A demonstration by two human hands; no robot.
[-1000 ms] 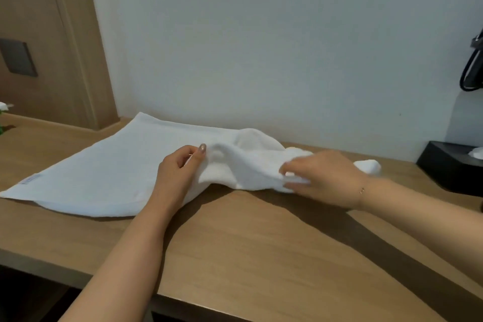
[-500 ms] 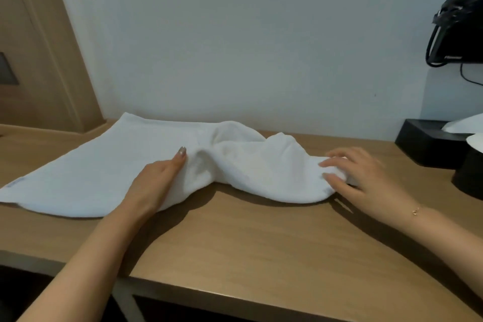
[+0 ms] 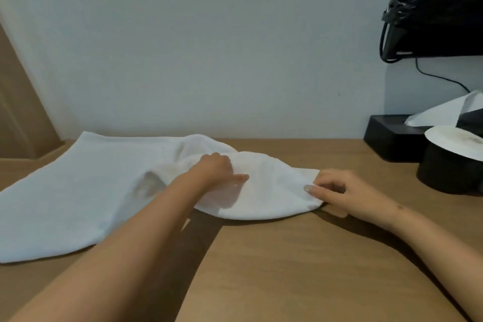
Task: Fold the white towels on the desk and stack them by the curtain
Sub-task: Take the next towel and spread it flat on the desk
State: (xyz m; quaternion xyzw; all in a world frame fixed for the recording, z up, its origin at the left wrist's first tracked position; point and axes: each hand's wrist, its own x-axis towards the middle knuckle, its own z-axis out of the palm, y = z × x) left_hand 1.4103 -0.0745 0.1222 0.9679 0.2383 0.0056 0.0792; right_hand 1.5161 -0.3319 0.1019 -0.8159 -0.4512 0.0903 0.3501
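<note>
One white towel (image 3: 78, 191) is seen spread across a wooden desk (image 3: 261, 269), flat at the left and bunched into soft folds at the right, its far edge near the wall (image 3: 209, 47). Two hands are counted. The towel's right edge is pinched between thumb and fingers of the right hand (image 3: 339, 191). The left hand (image 3: 217, 167) is curled on the rumpled middle; whether cloth is gripped cannot be told. A black box (image 3: 389, 138) is seen at far right.
</note>
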